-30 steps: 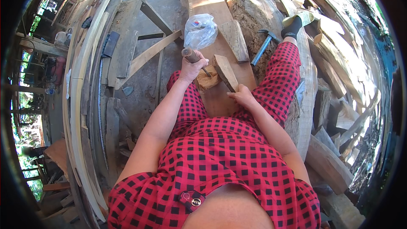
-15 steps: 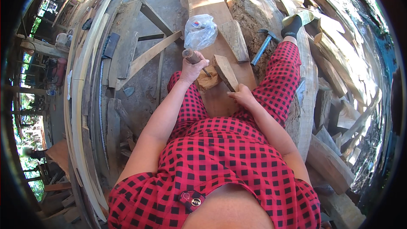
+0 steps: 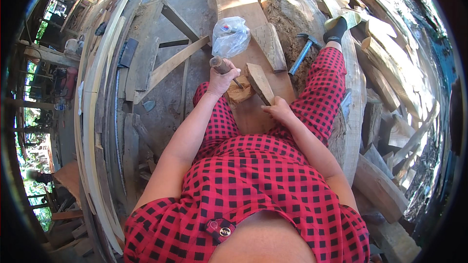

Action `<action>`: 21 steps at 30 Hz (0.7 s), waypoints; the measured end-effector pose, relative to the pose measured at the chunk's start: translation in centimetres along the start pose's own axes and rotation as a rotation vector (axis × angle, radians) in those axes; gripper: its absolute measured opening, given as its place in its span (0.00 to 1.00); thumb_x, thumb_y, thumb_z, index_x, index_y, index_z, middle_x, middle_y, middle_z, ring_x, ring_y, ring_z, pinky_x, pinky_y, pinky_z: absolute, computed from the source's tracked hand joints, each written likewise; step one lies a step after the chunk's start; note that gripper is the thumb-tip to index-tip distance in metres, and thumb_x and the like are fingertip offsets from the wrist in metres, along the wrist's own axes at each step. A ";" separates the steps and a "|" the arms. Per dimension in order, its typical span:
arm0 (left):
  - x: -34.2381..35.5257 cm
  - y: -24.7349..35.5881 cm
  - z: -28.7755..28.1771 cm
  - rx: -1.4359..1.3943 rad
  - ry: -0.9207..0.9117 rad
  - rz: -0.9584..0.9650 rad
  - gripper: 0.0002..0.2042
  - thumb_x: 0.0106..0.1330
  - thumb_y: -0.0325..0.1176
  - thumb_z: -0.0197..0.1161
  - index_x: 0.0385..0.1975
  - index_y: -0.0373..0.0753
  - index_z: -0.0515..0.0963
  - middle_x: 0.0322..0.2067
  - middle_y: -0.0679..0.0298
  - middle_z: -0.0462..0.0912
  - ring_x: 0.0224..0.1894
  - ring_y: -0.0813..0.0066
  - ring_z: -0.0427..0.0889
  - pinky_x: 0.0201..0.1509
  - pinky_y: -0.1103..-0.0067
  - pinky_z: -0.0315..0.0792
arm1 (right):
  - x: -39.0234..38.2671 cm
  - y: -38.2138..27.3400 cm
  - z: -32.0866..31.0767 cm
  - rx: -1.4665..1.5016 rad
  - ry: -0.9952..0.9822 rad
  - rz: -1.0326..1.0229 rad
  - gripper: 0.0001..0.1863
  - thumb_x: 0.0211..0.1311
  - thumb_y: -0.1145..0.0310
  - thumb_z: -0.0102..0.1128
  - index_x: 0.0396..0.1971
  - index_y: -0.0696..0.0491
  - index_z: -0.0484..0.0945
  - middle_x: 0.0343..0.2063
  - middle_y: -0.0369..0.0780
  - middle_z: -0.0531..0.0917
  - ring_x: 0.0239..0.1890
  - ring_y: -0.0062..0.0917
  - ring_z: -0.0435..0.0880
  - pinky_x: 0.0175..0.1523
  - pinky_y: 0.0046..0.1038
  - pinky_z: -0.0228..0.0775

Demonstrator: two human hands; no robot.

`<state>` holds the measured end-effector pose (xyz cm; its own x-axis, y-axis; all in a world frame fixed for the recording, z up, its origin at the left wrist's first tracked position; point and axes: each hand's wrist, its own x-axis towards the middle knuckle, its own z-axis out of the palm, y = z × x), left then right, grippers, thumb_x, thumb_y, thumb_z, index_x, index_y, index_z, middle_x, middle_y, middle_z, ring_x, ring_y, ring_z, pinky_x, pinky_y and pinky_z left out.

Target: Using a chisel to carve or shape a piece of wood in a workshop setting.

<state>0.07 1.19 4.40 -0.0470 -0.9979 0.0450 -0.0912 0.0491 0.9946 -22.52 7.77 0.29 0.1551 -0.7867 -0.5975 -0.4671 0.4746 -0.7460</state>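
My left hand [image 3: 221, 83] is wrapped round the wooden handle of a chisel [image 3: 222, 65]. Its metal blade slants down to a small, roughly cut piece of wood [image 3: 239, 93], which lies on the plank between my legs. In my right hand [image 3: 281, 112] is the narrow near end of a wooden block shaped like a mallet [image 3: 259, 84]. The block's wider end points away from me, just right of the chisel and apart from its handle. My right fingers are closed, partly under the block.
Beyond the chisel sits a clear plastic bag [image 3: 231, 36] on the wide plank [image 3: 243, 13]. A wood offcut [image 3: 269, 46] lies right of it. A blue-handled hammer [image 3: 302, 56] rests by my right leg. Wooden frames [image 3: 168, 70] stand left, and split timber [image 3: 390, 73] is piled right.
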 end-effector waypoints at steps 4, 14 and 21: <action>0.0 0.3 0.1 -0.007 0.002 -0.004 0.07 0.53 0.25 0.64 0.24 0.39 0.71 0.23 0.67 0.77 0.27 0.79 0.80 0.33 0.81 0.73 | 0.0 0.0 0.0 0.000 -0.006 0.001 0.22 0.49 0.61 0.67 0.32 0.63 0.69 0.19 0.43 0.77 0.17 0.27 0.77 0.21 0.28 0.71; 0.1 0.3 0.0 -0.022 -0.006 -0.013 0.07 0.53 0.25 0.64 0.24 0.39 0.70 0.23 0.67 0.77 0.27 0.80 0.80 0.33 0.81 0.73 | 0.0 0.0 0.0 -0.025 -0.007 0.009 0.22 0.48 0.60 0.67 0.32 0.63 0.69 0.19 0.43 0.78 0.17 0.28 0.78 0.21 0.29 0.71; 0.2 0.1 -0.2 -0.054 -0.002 -0.006 0.07 0.53 0.25 0.64 0.24 0.39 0.71 0.23 0.67 0.78 0.27 0.80 0.80 0.33 0.81 0.73 | -0.1 -0.3 -0.1 -0.044 -0.002 0.012 0.23 0.48 0.60 0.67 0.32 0.63 0.69 0.20 0.44 0.78 0.17 0.28 0.78 0.22 0.29 0.71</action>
<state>0.23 0.97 4.54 -0.0482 -0.9981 0.0392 -0.0375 0.0410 0.9985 -22.47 7.70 0.55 0.1507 -0.7803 -0.6070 -0.5065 0.4663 -0.7253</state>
